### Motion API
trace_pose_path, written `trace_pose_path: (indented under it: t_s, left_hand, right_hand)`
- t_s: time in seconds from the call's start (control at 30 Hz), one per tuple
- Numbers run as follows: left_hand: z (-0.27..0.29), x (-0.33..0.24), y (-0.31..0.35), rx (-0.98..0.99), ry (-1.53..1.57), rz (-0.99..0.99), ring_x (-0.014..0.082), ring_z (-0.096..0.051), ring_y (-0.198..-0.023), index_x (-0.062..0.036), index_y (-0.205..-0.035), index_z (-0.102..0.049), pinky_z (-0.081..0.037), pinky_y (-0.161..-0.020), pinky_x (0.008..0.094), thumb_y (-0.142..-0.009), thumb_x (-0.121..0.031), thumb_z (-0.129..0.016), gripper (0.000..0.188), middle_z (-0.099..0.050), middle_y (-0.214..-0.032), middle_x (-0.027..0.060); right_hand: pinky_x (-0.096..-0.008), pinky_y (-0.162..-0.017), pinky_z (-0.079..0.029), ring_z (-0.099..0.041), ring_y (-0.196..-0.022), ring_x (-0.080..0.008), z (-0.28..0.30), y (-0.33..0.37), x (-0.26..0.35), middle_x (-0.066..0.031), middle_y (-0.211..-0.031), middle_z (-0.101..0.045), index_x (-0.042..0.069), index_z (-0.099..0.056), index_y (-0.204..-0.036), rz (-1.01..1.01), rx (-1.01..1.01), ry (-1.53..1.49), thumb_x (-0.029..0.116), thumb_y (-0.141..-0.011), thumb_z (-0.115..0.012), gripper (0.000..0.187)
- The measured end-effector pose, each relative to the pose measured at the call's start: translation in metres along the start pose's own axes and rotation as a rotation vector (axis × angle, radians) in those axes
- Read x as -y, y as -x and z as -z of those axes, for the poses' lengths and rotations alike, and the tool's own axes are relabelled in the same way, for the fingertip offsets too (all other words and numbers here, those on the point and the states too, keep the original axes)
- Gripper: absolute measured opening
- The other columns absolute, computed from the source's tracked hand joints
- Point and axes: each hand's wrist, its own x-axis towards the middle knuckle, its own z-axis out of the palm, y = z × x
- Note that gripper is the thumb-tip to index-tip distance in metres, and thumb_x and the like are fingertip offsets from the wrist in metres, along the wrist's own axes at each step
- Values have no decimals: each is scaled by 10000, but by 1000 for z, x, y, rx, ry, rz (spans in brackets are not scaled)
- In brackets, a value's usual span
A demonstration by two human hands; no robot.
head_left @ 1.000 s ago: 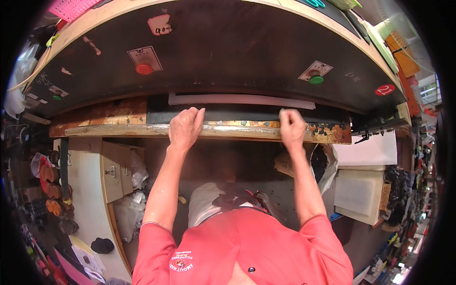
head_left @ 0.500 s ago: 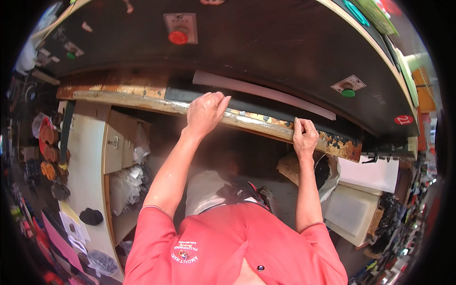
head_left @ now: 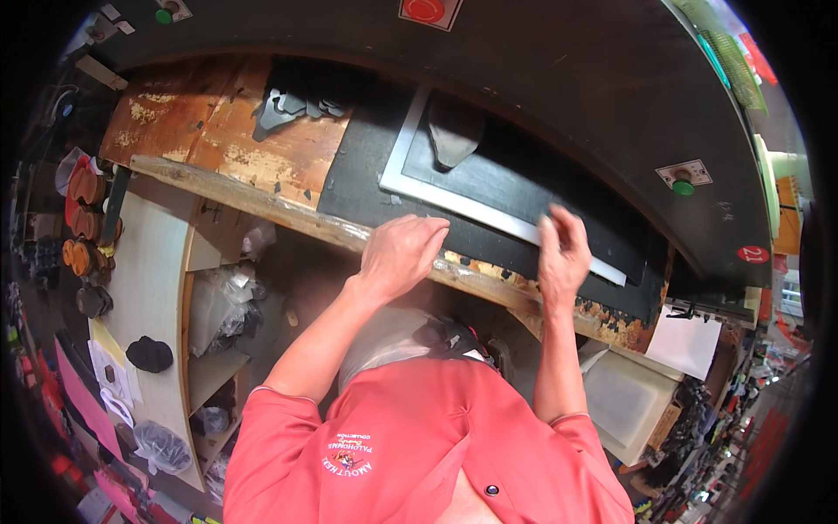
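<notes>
My left hand is over the front edge of the workbench, its fingers curled closed. What it holds, if anything, is hidden. Farther right, my right hand is raised by the pale front border of a dark sheet. Its fingertips are blurred, but thumb and fingers stand apart with nothing seen between them. On that sheet lies a grey, rounded, tapering piece. Several small grey cut pieces are heaped to the left, on the worn brown bench top. A black mat lies under the sheet.
A large black machine body overhangs the bench, carrying a red button and a green button. At left stands a pale cabinet with bagged items on its shelves. A whitish bin is below right.
My hands have come off the bench's front edge. More of the bench top shows now, with the pale-bordered sheet and grey pieces in view. The overhead machine sits higher in the picture.
</notes>
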Motion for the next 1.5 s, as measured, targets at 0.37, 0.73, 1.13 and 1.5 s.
trace_pose_path:
  t_s: [0.37,0.73,1.13,1.5]
  left_hand:
    - [30,17,37,-144,-109,44,396,-636,-1283,39,-1472,-543,-528,-1069,483,-964,39,-652,520,-720,-1321,195]
    - [43,-27,31,-27,-288,44,348,-641,-1236,-11,-1318,-684,-433,-1135,564,-939,-162,-779,420,-777,-1014,174]
    - [7,-63,-2,213,475,630,211,-732,-1147,16,-1445,-656,-585,-961,335,-991,-150,-773,498,-749,-1310,184]
    - [0,-49,4,206,762,594,140,-677,-996,50,-1291,-738,-585,-894,295,-1055,-133,-720,299,-668,-1268,109]
  right_hand:
    - [-599,-1167,-406,-445,-1392,-596,-146,33,80,-473,-1568,-362,-98,-542,-1478,251,202,358,244,-798,-864,827]
    - [-244,-915,-522,-656,-1128,-135,-54,32,75,-122,-1424,-645,-32,-504,-1572,-427,344,-739,89,-895,-811,754]
    - [-296,-1023,-520,-656,-1151,-147,-40,37,49,-86,-1349,-671,-29,-536,-1548,-499,273,-1018,171,-938,-784,689]
    - [-294,-1004,-540,-672,-1113,-142,-40,37,48,-88,-1301,-694,-47,-528,-1547,-504,242,-1087,151,-960,-741,655]
